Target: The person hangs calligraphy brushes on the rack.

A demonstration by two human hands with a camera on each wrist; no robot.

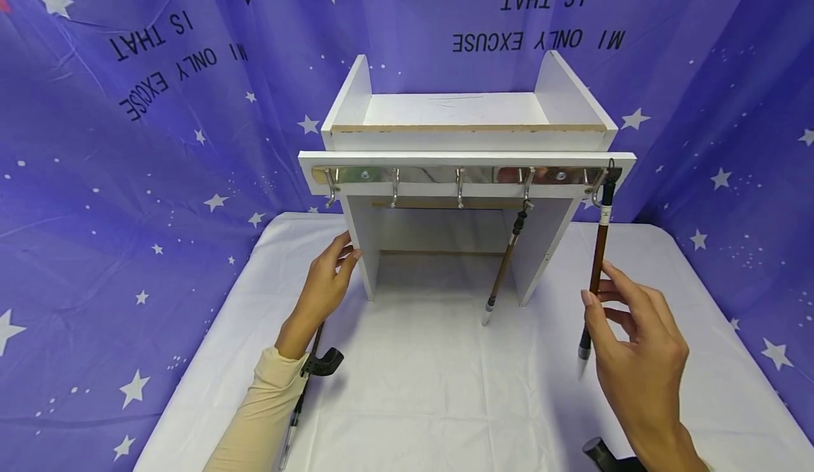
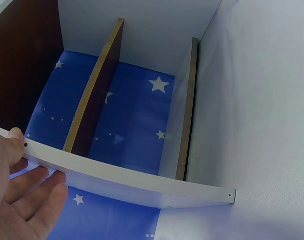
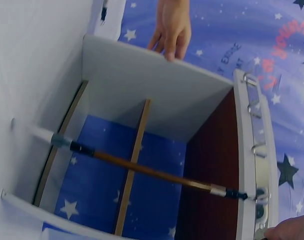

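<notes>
My right hand (image 1: 642,352) pinches the brown shaft of a walking stick (image 1: 598,253) between thumb and fingers. This stick stands nearly upright, its black top before the rightmost hook (image 1: 596,193); whether its loop is over the hook cannot be told. Another walking stick (image 1: 504,267) hangs from the hook to the left, and crosses the right wrist view as a brown shaft (image 3: 142,170). My left hand (image 1: 323,281) touches the left side panel of a white shelf unit (image 1: 356,246); in the left wrist view its thumb (image 2: 14,145) lies on the panel's edge, the other fingers extended outside.
A third walking stick (image 1: 324,362) with a black handle lies beside my left forearm. Another black handle (image 1: 600,451) shows below my right hand. The unit stands on a white cloth (image 1: 432,387), before purple star-printed fabric (image 1: 432,20). A hook rail (image 1: 426,189) spans its front.
</notes>
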